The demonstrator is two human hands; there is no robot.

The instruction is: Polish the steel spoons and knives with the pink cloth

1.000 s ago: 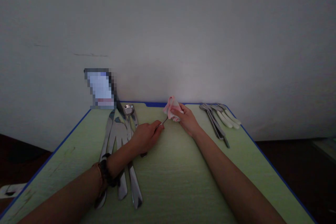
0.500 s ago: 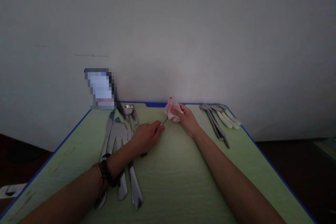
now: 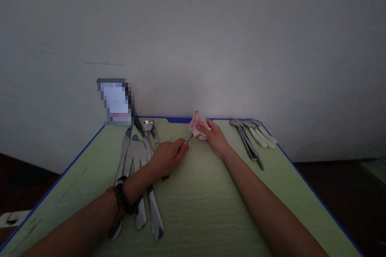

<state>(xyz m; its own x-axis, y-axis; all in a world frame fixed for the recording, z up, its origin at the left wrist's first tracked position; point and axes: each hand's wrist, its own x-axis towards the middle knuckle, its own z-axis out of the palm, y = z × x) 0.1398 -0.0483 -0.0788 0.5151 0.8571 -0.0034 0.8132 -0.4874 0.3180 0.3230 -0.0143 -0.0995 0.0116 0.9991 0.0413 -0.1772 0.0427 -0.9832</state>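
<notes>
Over the middle of the table, my left hand (image 3: 170,154) is closed around the handle of a thin metal utensil (image 3: 189,139). The utensil's far end is covered by a pink and white cloth (image 3: 197,124), so its kind cannot be made out. My right hand (image 3: 214,138) pinches that cloth around the hidden end, thumb on top. Beneath and beside my left forearm lie large metal pieces of cutlery (image 3: 155,217), among them a knife (image 3: 123,154) and a ladle-like spoon (image 3: 147,125).
Several metal spoons (image 3: 247,144) and white-handled utensils (image 3: 258,136) lie at the table's back right. A blurred-out phone-like screen (image 3: 116,100) leans at the back left. The green table (image 3: 211,217) has a blue edge and meets a grey wall (image 3: 241,48).
</notes>
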